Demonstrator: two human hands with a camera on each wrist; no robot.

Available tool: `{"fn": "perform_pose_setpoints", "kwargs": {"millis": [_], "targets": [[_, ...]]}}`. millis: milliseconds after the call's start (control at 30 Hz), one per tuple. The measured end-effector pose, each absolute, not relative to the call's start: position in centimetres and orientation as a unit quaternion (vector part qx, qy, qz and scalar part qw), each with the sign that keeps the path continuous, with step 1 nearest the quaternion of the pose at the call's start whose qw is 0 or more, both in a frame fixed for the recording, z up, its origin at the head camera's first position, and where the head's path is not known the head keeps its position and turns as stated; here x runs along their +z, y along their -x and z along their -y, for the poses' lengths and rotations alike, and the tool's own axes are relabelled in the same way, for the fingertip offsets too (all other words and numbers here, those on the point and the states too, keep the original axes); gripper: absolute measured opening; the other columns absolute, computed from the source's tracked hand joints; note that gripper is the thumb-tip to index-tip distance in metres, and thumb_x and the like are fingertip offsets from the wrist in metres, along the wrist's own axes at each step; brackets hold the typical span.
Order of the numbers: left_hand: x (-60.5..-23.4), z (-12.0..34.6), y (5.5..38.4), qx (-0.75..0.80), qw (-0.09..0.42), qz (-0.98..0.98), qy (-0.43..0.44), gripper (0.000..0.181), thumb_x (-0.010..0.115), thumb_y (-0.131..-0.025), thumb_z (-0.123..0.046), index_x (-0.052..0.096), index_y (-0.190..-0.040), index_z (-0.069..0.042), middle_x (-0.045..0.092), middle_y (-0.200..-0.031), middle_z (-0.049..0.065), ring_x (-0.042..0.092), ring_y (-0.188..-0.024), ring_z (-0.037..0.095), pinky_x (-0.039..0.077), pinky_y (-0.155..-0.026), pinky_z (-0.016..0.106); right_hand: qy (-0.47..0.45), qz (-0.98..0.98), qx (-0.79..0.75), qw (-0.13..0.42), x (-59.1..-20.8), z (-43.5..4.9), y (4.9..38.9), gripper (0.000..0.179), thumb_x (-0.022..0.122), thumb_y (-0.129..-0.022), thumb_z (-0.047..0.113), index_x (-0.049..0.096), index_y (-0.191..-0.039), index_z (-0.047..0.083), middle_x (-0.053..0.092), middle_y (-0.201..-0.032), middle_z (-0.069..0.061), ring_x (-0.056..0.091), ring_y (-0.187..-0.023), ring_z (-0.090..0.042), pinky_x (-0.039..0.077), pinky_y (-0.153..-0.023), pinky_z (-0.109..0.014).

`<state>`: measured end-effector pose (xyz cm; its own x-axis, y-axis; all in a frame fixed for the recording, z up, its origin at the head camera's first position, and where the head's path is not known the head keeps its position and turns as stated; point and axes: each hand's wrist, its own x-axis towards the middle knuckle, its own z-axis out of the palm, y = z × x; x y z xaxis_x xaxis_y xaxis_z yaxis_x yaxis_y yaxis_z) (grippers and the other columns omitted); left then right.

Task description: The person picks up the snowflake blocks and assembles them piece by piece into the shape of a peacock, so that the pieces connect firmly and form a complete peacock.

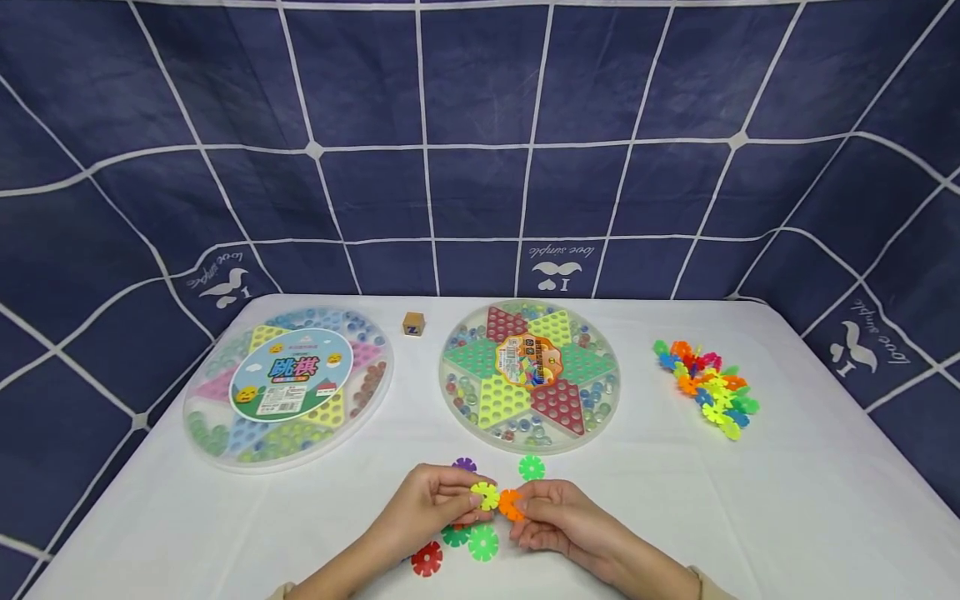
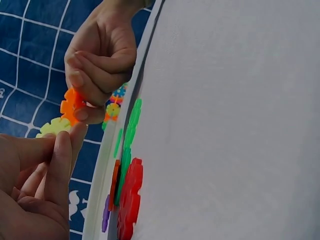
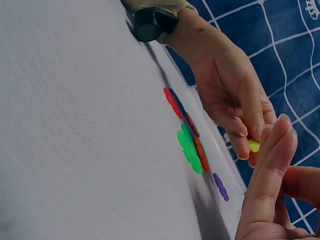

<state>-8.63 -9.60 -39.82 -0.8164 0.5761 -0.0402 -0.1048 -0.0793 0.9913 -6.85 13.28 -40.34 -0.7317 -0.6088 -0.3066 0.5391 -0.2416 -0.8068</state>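
Between thumb and fingers, the left hand pinches a yellow notched plastic disc. An orange notched disc is pinched by the right hand. The two discs meet edge to edge above the table in the head view. In the left wrist view the orange disc stands right at the edge of the yellow disc. Fingers of the right hand hide the orange disc in the right wrist view, where a bit of the yellow disc shows.
Around the hands lie loose discs: red, light green, dark green, purple and another green one. Behind stand two round marble-game boards and a wooden cube. A joined disc cluster lies right.
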Motion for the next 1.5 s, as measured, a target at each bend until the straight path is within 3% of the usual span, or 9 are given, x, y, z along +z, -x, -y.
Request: {"fn": "perform_pose_setpoints", "kwargs": {"millis": [267,533,800,933,1100,1200,1333,1500], "targets": [[-39.9,9.4,8.3,0.701,0.191,-0.652,-0.218,0.022,0.059,-0.089,0.004,0.061,-0.108,0.014,0.067,-0.095,0.021,0.065,-0.086,0.034,0.054,-0.071,0.033,-0.002,-0.472,-0.806,0.358,-40.3,-12.9,6.4,0.011,0.053,-0.093,0.009,0.056,-0.100,0.001,0.067,-0.083,-0.007,0.065,-0.076,-0.010,0.052,-0.072,-0.018],[-40.3,9.0,8.0,0.713,0.204,-0.635,-0.215,0.022,0.058,-0.089,0.005,0.060,-0.108,0.016,0.065,-0.096,0.023,0.065,-0.087,0.028,0.053,-0.073,0.031,-0.008,-0.464,-0.812,0.355,-40.5,-12.3,5.8,0.007,0.050,-0.095,0.009,0.054,-0.098,0.004,0.066,-0.085,-0.006,0.065,-0.079,-0.011,0.051,-0.074,-0.018],[-40.3,9.5,8.9,0.674,0.199,-0.663,-0.257,0.025,0.064,-0.088,-0.003,0.064,-0.109,0.010,0.067,-0.098,0.016,0.066,-0.088,0.026,0.053,-0.074,0.033,0.000,-0.484,-0.800,0.354,-40.3,-12.5,5.9,0.012,0.053,-0.094,0.011,0.054,-0.100,0.001,0.066,-0.084,-0.007,0.064,-0.076,-0.011,0.052,-0.073,-0.020],[-40.0,11.4,10.8,0.591,0.151,-0.750,-0.257,0.031,0.072,-0.083,-0.012,0.066,-0.110,0.002,0.067,-0.099,0.011,0.065,-0.083,0.017,0.054,-0.072,0.027,0.023,-0.504,-0.776,0.379,-40.6,-13.3,6.2,0.014,0.055,-0.094,0.014,0.054,-0.102,0.002,0.066,-0.081,-0.006,0.062,-0.070,-0.009,0.053,-0.068,-0.020],[-40.2,12.6,12.5,0.433,0.075,-0.863,-0.250,0.037,0.079,-0.076,-0.019,0.068,-0.108,-0.005,0.057,-0.087,-0.001,0.051,-0.070,0.011,0.048,-0.063,0.021,0.056,-0.532,-0.752,0.387,-41.0,-14.0,6.2,0.012,0.056,-0.094,0.015,0.056,-0.100,0.004,0.064,-0.079,-0.003,0.054,-0.066,-0.007,0.047,-0.060,-0.016],[-40.3,12.0,12.8,0.362,0.047,-0.891,-0.269,0.030,0.080,-0.075,-0.020,0.068,-0.100,-0.010,0.050,-0.082,-0.004,0.045,-0.067,0.011,0.044,-0.061,0.024,0.065,-0.541,-0.749,0.377,-41.1,-14.1,6.1,0.011,0.057,-0.094,0.015,0.057,-0.099,0.005,0.063,-0.080,-0.002,0.051,-0.064,-0.007,0.043,-0.056,-0.015],[-40.3,11.4,12.7,0.358,0.037,-0.894,-0.267,0.021,0.080,-0.074,-0.013,0.062,-0.084,-0.015,0.049,-0.075,-0.007,0.045,-0.064,0.008,0.044,-0.058,0.024,0.076,-0.556,-0.745,0.362,-41.1,-14.0,6.0,0.013,0.055,-0.095,0.017,0.058,-0.098,0.004,0.064,-0.081,-0.003,0.056,-0.065,-0.008,0.049,-0.060,-0.018],[-40.0,11.0,12.2,0.458,0.085,-0.844,-0.266,0.017,0.078,-0.076,-0.009,0.062,-0.075,-0.013,0.057,-0.067,-0.009,0.053,-0.060,0.007,0.049,-0.056,0.022,0.077,-0.576,-0.742,0.334,-41.1,-13.9,6.0,0.017,0.056,-0.095,0.016,0.058,-0.100,-0.001,0.067,-0.082,-0.009,0.060,-0.068,-0.011,0.053,-0.064,-0.021]]}}
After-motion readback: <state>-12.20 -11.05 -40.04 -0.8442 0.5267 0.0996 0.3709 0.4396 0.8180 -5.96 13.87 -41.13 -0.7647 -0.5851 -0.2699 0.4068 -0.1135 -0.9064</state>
